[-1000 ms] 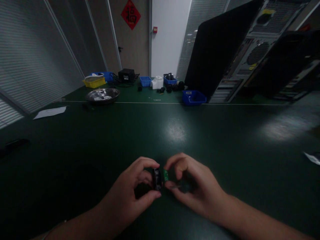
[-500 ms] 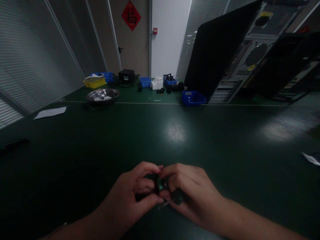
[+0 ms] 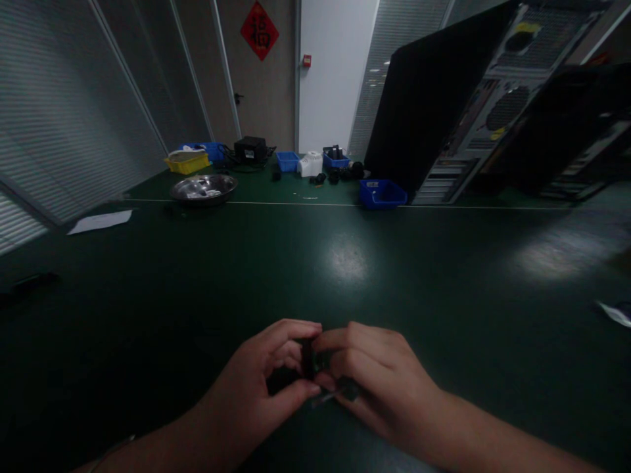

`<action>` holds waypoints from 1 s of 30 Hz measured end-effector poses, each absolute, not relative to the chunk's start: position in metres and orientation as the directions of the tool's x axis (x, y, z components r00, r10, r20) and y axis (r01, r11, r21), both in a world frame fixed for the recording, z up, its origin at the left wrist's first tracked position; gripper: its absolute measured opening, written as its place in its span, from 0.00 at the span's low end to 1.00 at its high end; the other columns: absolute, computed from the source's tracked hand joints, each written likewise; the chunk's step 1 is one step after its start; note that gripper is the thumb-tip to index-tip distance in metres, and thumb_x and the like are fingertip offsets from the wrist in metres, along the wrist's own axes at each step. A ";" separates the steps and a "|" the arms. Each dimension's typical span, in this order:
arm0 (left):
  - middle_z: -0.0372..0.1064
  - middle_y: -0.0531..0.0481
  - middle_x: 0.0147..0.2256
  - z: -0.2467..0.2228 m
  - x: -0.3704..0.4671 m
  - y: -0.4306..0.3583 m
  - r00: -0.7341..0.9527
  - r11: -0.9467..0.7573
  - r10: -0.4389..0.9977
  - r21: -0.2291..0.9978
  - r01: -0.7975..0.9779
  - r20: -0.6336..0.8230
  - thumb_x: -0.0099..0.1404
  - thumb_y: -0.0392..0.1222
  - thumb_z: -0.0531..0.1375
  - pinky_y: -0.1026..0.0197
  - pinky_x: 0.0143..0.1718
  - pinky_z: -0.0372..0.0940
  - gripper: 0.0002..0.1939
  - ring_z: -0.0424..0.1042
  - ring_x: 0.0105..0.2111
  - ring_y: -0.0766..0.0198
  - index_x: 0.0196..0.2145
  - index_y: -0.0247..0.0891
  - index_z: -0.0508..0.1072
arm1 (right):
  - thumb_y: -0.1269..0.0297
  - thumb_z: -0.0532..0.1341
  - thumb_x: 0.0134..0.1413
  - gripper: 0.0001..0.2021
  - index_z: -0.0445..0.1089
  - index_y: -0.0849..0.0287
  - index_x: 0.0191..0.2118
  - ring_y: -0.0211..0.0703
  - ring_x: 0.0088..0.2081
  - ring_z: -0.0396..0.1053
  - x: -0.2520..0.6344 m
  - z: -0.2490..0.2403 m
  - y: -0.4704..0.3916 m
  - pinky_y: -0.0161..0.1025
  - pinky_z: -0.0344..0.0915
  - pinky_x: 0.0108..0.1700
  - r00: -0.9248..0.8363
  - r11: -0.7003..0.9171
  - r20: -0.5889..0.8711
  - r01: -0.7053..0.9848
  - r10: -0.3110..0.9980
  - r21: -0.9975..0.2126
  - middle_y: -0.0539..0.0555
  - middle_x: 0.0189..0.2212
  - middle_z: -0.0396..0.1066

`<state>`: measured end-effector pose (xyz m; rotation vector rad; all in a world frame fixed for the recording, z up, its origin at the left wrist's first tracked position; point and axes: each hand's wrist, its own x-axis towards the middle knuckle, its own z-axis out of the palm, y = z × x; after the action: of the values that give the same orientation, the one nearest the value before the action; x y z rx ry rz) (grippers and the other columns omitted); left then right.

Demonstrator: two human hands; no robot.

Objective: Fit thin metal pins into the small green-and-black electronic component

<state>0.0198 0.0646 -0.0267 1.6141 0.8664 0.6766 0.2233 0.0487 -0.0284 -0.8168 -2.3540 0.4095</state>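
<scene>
Pinching dark part (image 3: 308, 360), left hand (image 3: 256, 378), bowl (image 3: 204, 200) containing white pieces (image 3: 211, 193)

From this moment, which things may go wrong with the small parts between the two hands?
The small black part is pinched at the fingertips of the left hand, so it might slip and drop onto the green table.
The thin tool in the right hand has its shaft near the left thumb, so a slip might poke it.
Fingers hide much of the green piece, so a tilt could go unnoticed.
</scene>
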 end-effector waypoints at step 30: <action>0.72 0.50 0.34 -0.023 0.014 0.068 0.531 0.022 0.844 0.994 0.107 -0.076 0.57 0.27 0.56 0.61 0.38 0.67 0.13 0.73 0.34 0.64 0.40 0.38 0.68 | 0.68 0.61 0.57 0.06 0.62 0.59 0.32 0.35 0.34 0.66 0.217 -0.023 0.060 0.32 0.63 0.35 -0.370 0.535 0.415 0.326 0.831 -0.780 0.51 0.31 0.67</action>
<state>0.0135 0.0677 -0.0230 1.4563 0.8724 0.7009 0.2166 0.0600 -0.0232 -0.9423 -1.9338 0.7600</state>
